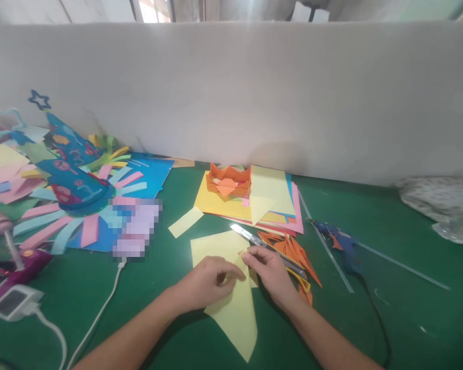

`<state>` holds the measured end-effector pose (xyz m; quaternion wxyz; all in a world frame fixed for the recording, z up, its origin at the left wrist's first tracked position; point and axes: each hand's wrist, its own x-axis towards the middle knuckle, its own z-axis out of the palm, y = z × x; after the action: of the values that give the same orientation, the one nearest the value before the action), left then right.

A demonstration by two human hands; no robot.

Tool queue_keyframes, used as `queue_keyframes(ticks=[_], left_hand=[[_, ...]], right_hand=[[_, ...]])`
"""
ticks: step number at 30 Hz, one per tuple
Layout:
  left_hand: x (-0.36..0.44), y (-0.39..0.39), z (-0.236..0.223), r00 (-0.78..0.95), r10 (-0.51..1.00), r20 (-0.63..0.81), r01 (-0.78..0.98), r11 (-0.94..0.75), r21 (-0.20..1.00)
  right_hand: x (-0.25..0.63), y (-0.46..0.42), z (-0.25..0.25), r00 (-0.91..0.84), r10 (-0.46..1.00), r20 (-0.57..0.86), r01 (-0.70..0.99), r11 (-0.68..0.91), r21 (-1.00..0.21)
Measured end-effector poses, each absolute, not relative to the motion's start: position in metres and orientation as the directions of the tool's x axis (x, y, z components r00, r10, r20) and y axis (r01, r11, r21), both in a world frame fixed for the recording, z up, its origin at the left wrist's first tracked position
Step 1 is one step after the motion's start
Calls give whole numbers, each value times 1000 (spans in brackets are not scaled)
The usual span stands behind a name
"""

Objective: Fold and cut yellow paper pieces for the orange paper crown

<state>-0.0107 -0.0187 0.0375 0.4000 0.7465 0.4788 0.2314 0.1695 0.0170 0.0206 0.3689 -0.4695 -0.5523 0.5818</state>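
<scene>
A pale yellow sheet of paper (235, 321) lies at an angle on the table in front of me, with a folded part near its middle. My left hand (212, 280) rests on the sheet with curled fingers, its fingertips against the paper near the fold. At the sheet's right edge, my right hand (268, 272) pinches a small folded bit of it between thumb and fingers. Just behind my right hand lies a utility knife (247, 235), blade towards the upper left. Folded orange paper pieces (295, 250) lie beside it, partly covered by the knife and hand.
Behind are stacked coloured sheets (200, 198) bearing an orange paper crown (229, 182). A small yellow strip (185, 222) lies left of them. Blue cone hats (75, 182) with paper fringes stand left. A blue glue gun (341, 246) and glue sticks (405, 264) lie right; a white cable (100, 313) runs left.
</scene>
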Motion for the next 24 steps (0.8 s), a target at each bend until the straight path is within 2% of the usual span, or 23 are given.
queue_keyframes(ticks=[14,24], left_hand=[[-11,-19,52,488,870,-67,565,-257,784],[-11,-18,49,460,881,-108,543,-183,820]], right_hand=[[170,16,22,-314,933,-176,121,-144,-982],[170,17,25,-317,931,-179,52,-172,-984]])
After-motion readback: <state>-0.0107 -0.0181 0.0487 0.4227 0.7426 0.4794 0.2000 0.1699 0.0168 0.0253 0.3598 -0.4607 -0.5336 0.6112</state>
